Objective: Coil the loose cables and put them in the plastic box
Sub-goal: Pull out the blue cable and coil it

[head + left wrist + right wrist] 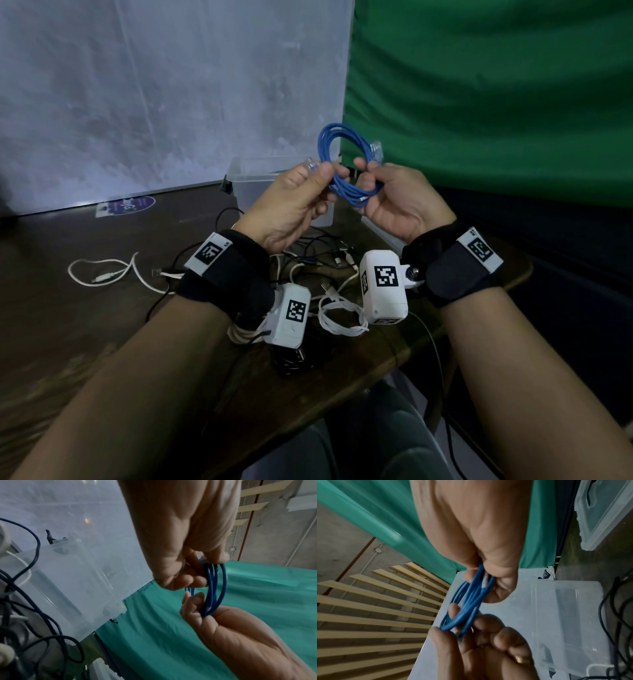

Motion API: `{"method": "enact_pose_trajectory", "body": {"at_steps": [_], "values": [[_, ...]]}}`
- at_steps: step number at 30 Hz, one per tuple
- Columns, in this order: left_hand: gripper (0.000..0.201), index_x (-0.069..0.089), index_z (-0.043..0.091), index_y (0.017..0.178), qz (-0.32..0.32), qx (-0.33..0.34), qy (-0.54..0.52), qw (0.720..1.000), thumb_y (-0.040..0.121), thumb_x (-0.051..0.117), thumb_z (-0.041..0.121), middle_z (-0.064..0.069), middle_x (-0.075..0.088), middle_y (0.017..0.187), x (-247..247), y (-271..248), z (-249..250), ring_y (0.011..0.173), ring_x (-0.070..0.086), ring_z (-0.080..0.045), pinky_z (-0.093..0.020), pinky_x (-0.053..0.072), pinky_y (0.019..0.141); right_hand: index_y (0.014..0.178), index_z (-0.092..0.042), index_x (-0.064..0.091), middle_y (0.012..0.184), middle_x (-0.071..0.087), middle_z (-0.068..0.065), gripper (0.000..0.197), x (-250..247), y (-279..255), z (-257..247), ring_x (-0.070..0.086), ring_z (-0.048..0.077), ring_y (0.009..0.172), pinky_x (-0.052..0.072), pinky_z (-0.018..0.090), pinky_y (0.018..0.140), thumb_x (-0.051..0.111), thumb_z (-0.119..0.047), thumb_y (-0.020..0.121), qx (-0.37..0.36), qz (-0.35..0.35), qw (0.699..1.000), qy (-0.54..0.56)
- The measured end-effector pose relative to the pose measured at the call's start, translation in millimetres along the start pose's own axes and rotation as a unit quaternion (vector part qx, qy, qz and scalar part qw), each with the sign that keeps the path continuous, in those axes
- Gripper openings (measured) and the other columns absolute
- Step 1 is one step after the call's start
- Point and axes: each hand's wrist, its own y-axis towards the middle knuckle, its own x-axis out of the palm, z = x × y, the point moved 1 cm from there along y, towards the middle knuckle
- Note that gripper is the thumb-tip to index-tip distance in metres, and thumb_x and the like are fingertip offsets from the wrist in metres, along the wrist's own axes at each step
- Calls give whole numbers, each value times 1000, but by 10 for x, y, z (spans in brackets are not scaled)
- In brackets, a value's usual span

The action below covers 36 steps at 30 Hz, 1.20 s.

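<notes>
Loops of thin blue round cable (pixel 346 168) hang in the air between two grips. The right hand (pixel 399 202) curls its fingers around the bottom of the bundle. The left hand (pixel 291 202) pinches the loops from the other side, with a clear plastic plug end (pixel 310 163) poking out above its thumb. The ring of loops stands almost upright, its open middle facing the person.

The see-through plastic box (pixel 255 178) sits on the dark wooden surface (pixel 85 308), just past the grips and below them, open side up. The right hand seems a bit nearer to it. So the coil likely has to go forward and down. A messy pile of black and white loose cables (pixel 329 274) lies under the wrists, not yet coiled.
</notes>
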Motion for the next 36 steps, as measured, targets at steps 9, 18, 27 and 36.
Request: {"method": "enact_pose_trajectory", "body": {"at_steps": [9, 18, 27, 36], "values": [[25, 52, 9, 95, 96, -14, -146, 984, 103, 31, 20, 0, 67, 67, 44, 64, -39, 68, 68, -13, -26, 57, 72, 94, -3, 53, 56, 44, 2, 20, 48, 14, 42, 45, 11, 47, 51, 31, 62, 34, -6, 101, -24, 3, 1000, 1], [29, 47, 9, 88, 133, -93, -179, 970, 103, 30, 28, -3, 60, 57, -43, 106, -48, 58, 65, -16, -28, 57, 67, 98, -3, 52, 52, 40, -2, 14, 121, 18, 103, 35, 7, 43, 37, 23, 48, 38, -7, 101, -65, 0, 996, -57], [37, 53, 10, 94, 120, -132, -141, 974, 104, 23, 30, -8, 69, 90, -34, 121, -67, 85, 67, -16, -27, 54, 78, 85, -9, 49, 40, 36, -7, 17, 73, 42, -20, 33, 8, 38, 43, 25, 51, 43, -12, 100, -122, 31, 991, -46], [34, 52, 13, 96, 131, -153, -72, 977, 103, 26, 35, 5, 44, 54, -129, 132, -56, 65, 49, -11, -26, 48, 74, 84, -10, 46, 43, 35, -7, 18, -26, 87, -7, 31, 7, 39, 42, 25, 50, 40, -11, 101, -142, 55, 987, -49]]}}
